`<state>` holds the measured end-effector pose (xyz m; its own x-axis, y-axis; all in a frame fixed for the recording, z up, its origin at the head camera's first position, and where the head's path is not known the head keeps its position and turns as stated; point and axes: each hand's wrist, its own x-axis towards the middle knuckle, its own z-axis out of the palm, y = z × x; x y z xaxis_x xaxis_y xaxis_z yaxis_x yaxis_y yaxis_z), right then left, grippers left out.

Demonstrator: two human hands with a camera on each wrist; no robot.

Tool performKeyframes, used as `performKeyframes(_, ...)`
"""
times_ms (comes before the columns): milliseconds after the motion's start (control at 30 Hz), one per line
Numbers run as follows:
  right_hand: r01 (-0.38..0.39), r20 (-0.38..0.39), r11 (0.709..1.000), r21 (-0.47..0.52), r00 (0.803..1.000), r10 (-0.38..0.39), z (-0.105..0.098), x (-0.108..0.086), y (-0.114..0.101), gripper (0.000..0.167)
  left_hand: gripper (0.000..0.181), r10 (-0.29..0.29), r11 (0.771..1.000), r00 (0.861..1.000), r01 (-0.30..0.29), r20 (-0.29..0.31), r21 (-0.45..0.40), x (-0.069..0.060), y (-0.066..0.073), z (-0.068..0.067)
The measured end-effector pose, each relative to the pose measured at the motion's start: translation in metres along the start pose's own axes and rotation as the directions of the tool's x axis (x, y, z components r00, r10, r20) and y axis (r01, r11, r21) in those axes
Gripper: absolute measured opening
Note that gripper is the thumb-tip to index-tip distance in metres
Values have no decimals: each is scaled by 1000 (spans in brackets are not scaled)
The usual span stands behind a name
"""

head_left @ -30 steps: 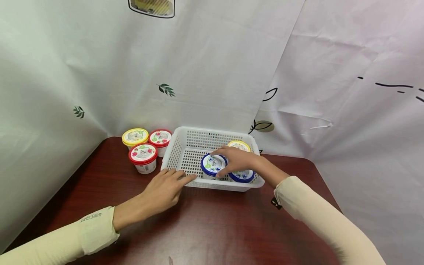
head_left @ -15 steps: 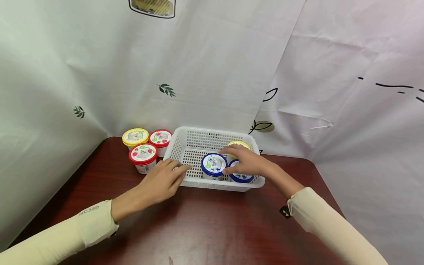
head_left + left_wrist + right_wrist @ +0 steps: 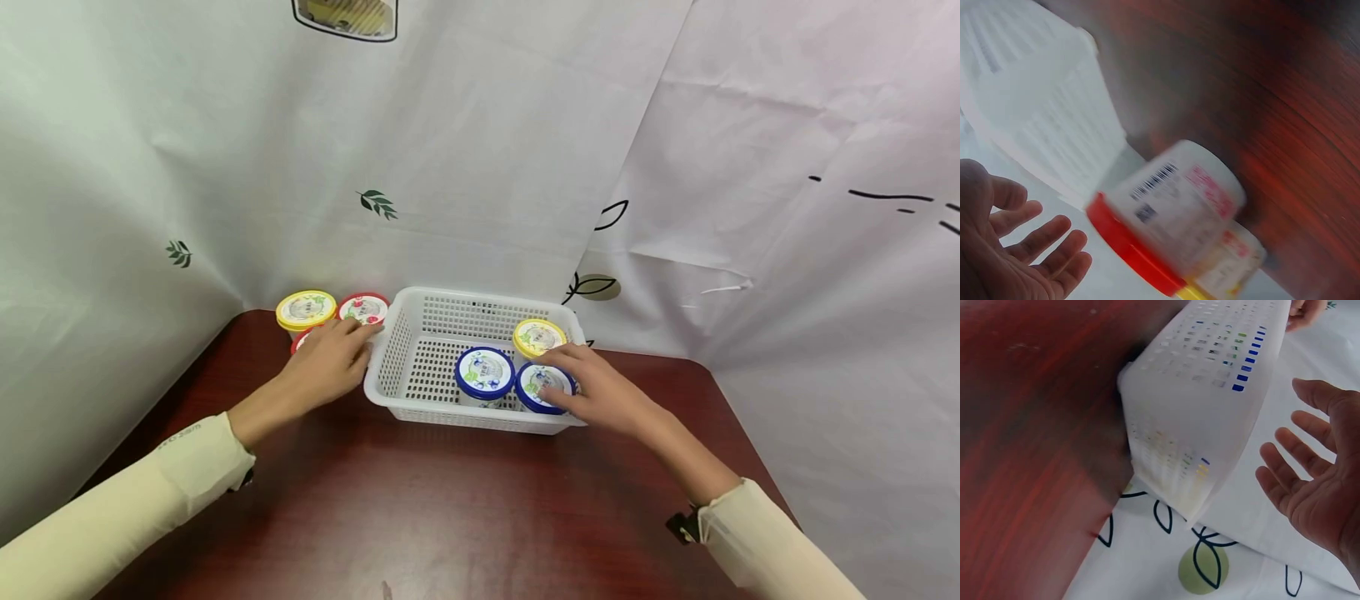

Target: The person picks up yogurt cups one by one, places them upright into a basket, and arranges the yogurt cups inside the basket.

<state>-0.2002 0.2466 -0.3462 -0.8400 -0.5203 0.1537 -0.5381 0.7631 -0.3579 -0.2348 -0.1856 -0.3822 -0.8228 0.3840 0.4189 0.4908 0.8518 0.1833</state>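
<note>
A white plastic basket [image 3: 386, 400] holds two blue-lidded tubs, one near the middle of its front side [image 3: 484, 372] and one at the front right corner, plus a yellow-lidded tub [image 3: 539, 336] behind. Over the right-hand blue tub hovers my right hand [image 3: 600, 392], fingers loosely spread and holding nothing; in the right wrist view the hand [image 3: 1325, 462] is apart from the basket's outer wall. My left hand [image 3: 318, 367] hangs above the front red-lidded tub [image 3: 1169, 206], hiding most of it in the head view. Its fingers are relaxed with nothing between them.
Left of the basket, a yellow-lidded tub [image 3: 306, 309] and another red-lidded tub [image 3: 364, 309] stand at the back. The dark red wooden table [image 3: 450, 508] reaches back to a white printed curtain [image 3: 480, 167].
My right hand has let go of the middle blue-lidded tub and moved right. My left hand has left the basket's front rim and moved left and back, over the red-lidded tub.
</note>
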Motion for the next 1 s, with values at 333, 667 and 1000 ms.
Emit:
performKeyframes(333,54,-94,996,-77,994,-62,13,-44,4,28,46,-112,993,987,106,115,54,5,-31,-3)
performKeyframes(667,243,-179,917,-316,934,-309,27,-60,9,40,61,-172,985,964,167,203,42,4,-40,-2)
performKeyframes(1000,287,-167,866,-408,910,-380,33,-62,10,55,66,-221,975,939,216,265,49,6,-41,-6)
